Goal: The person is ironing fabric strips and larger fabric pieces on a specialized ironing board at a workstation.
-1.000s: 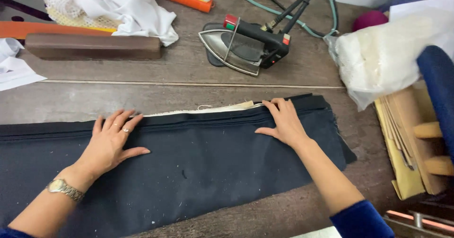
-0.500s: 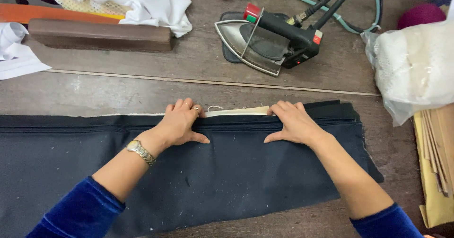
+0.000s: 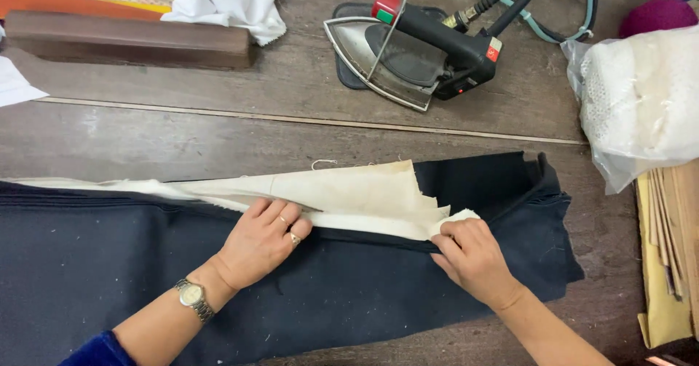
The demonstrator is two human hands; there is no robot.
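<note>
A dark navy garment [image 3: 306,293] lies flat along the near half of the wooden desk [image 3: 182,137], its cream lining [image 3: 349,191] folded open along the upper edge. The left hand [image 3: 262,239] presses flat on that fold, fingers together. The right hand [image 3: 473,257] pinches the lining's end, fingers clamped on it. The lining looks only partly turned out. Behind, a steam iron [image 3: 408,49] rests well apart; a bagged white bundle [image 3: 641,104] crowds the right edge.
</note>
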